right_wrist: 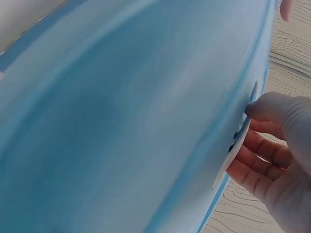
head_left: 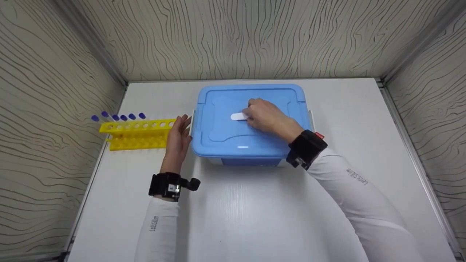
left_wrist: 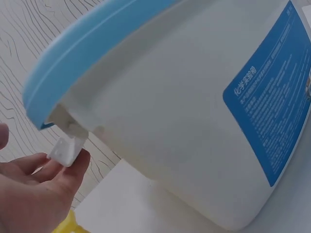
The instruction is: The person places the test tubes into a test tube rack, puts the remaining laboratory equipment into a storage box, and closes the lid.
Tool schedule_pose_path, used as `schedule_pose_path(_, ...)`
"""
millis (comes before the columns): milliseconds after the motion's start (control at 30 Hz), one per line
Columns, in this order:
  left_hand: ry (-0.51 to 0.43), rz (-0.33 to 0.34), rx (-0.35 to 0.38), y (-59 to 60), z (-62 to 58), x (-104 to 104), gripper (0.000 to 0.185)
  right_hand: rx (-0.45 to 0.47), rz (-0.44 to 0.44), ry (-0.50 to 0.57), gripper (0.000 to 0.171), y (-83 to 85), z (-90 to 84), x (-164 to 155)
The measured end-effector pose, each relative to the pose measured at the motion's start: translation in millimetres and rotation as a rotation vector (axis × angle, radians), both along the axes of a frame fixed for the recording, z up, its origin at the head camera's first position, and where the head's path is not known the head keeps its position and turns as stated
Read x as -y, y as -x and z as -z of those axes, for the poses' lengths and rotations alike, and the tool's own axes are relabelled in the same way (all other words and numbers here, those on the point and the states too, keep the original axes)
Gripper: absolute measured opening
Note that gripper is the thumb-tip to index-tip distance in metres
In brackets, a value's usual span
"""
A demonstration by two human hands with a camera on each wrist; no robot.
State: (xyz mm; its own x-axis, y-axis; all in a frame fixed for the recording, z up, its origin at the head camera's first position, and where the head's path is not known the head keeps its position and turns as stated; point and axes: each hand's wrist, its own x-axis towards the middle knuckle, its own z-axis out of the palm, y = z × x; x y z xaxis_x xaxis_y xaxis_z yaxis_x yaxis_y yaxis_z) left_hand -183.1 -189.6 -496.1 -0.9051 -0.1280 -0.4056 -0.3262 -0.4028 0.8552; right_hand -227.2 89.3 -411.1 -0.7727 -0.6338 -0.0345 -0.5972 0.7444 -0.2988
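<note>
A white storage box with a blue lid stands mid-table. My right hand lies on the lid, its fingers curled round the white lid handle. The right wrist view shows those fingers hooked under the handle against the lid. My left hand is at the box's left side. In the left wrist view its straight fingers touch the white side latch, which hangs below the lid rim, beside the white box wall.
A yellow test-tube rack with several blue-capped tubes stands just left of my left hand. A blue printed label covers the box front. Patterned walls close in the white table on three sides.
</note>
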Motion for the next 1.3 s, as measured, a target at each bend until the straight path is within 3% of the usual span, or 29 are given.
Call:
schedule_pose_path(133, 0.088, 0.028, -0.005, -0.3, -5.5, 2.1, 0.056, 0.025, 0.020, 0.061, 0.031, -2.5, -1.0, -10.1)
schedule_pose_path(367, 0.244, 0.048, -0.042, -2.7, -11.6, 3.3, 0.058, 0.041, 0.145, 0.202, 0.040, -7.2, -4.3, -45.8)
schedule_pose_path(533, 0.276, 0.044, -0.090, -3.5, -13.0, 5.4, 0.058, -0.004, 0.298, 0.428, 0.041, -9.3, 1.5, -81.9)
schedule_pose_path(767, 0.330, 0.054, -0.089, -3.9, -12.4, 6.2, 0.060, -0.053, 0.531, 0.722, 0.049, -13.6, 30.4, -127.9)
schedule_pose_path(900, 0.372, 0.061, -0.068, -3.2, -6.6, 5.2, 0.061, 0.019, 0.653, 0.841, 0.055, -17.8, 48.9, -142.2)
schedule_pose_path(1033, 0.386, 0.066, -0.049, -1.4, 0.2, 2.8, 0.061, 0.148, 0.768, 0.951, 0.059, -20.4, 68.2, -147.1)
schedule_pose_path(1200, 0.330, 0.062, -0.028, -0.2, 7.5, -2.1, 0.059, 0.349, 0.872, 1.140, 0.065, -24.7, 88.6, -146.3)
schedule_pose_path(1300, 0.270, 0.053, -0.007, -0.2, 12.4, -4.6, 0.059, 0.472, 0.891, 1.232, 0.068, -28.0, 95.4, -142.9)
